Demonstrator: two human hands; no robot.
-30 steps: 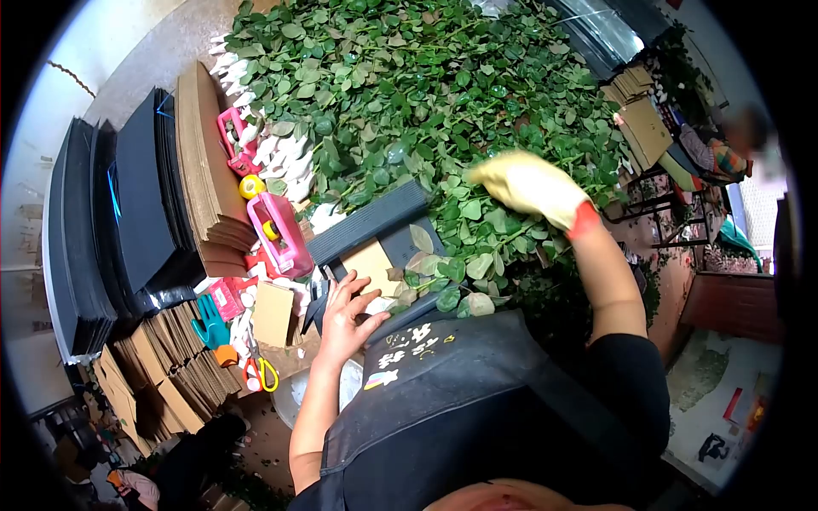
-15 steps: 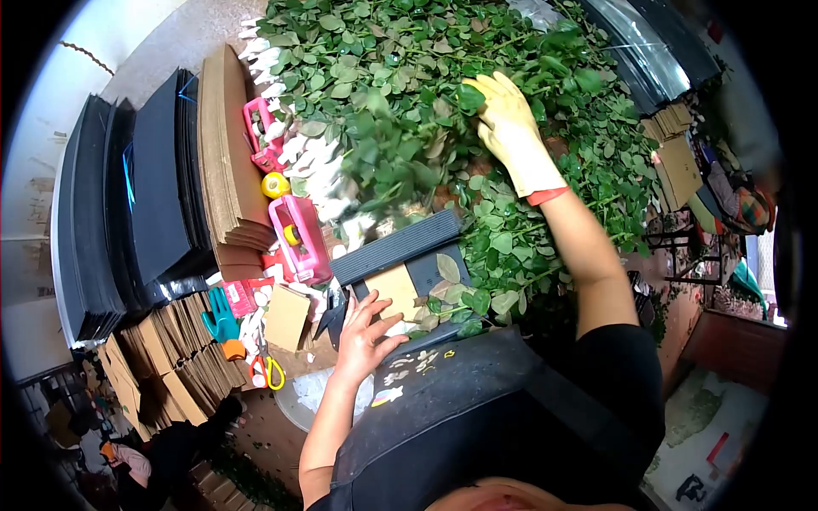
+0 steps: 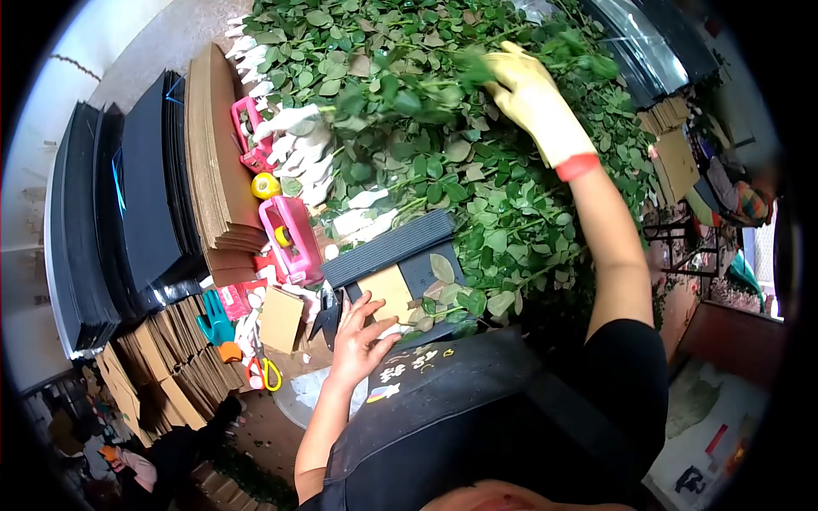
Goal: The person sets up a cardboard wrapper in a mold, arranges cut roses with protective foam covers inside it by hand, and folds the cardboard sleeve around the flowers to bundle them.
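Observation:
My bare left hand, fingers spread, rests on the near edge of a black corrugated wrap with a brown card in it. A few leafy stems lie across the wrap. My right hand, in a pale yellow glove with a red cuff, is over the big pile of green leafy stems. Its fingers are bent against blurred leaves; whether they grip a stem is hidden. White-wrapped heads line the pile's left side.
Pink tape dispensers stand left of the pile, beside brown cardboard and black sheets. Scissors, a teal glove and small cards lie nearer. People are partly visible at far right and lower left.
My right hand moved up and away over the pile, and leafy stems beneath it shifted. My left hand stayed at the wrap. The whole view swung slightly.

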